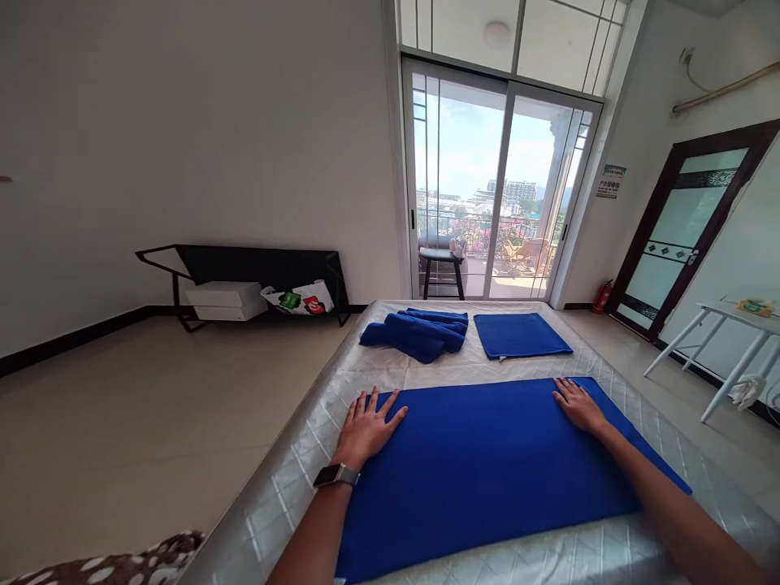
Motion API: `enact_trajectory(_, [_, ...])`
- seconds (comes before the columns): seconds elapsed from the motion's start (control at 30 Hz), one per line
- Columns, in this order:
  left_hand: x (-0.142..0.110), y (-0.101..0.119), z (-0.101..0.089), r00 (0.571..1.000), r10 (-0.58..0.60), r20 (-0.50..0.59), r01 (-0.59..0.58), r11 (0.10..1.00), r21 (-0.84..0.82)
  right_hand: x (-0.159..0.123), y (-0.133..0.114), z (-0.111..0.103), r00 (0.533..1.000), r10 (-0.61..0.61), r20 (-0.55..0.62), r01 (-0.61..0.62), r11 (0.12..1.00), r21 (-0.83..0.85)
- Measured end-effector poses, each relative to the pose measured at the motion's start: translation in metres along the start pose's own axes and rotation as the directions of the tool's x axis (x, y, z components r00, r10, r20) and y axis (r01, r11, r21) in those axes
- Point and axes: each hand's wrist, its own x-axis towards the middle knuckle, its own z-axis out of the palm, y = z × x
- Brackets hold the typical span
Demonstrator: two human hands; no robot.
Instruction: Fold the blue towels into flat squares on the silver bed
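A blue cloth (487, 463), perhaps a towel, lies spread flat across the mattress (292, 479) in front of me. On its far left corner rests my left hand (366, 424), fingers spread, a watch on the wrist. My right hand (578, 404) lies flat near the cloth's far right corner, fingers stretched out. Farther off, a loose pile of blue cloths (420, 331) sits at the left. To the right of that pile lies a folded blue cloth (521, 335) in a neat rectangle.
A black metal frame (262, 268) stands by the left wall with white boxes (225, 301) under it. Beyond the mattress are a stool (442, 258) and a sliding glass door (463, 179). A white table (737, 317) stands right. Brown spotted fabric (122, 565) shows at lower left.
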Motion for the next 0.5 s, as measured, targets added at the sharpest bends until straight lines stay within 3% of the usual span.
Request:
enact_trajectory(0.07, [0.001, -0.003, 0.002, 1.0, 0.003, 0.002, -0.003, 1.0, 0.021, 0.004, 0.029, 0.001, 0.997, 0.081, -0.013, -0.081, 0.997, -0.002])
enact_trajectory(0.17, [0.003, -0.008, 0.006, 1.0, 0.012, -0.007, -0.012, 0.999, 0.032, 0.008, 0.049, 0.008, 0.99, 0.13, -0.063, -0.129, 0.992, 0.011])
enact_trajectory(0.3, [0.005, -0.016, 0.008, 1.0, 0.024, 0.01, -0.024, 1.0, 0.003, 0.01, 0.049, 0.015, 0.98, 0.172, -0.1, -0.17, 0.985, 0.029])
enact_trajectory(0.5, [0.006, -0.02, 0.006, 0.999, 0.001, 0.04, -0.001, 1.0, 0.009, 0.007, 0.041, 0.007, 0.977, 0.204, -0.067, -0.202, 0.979, 0.026])
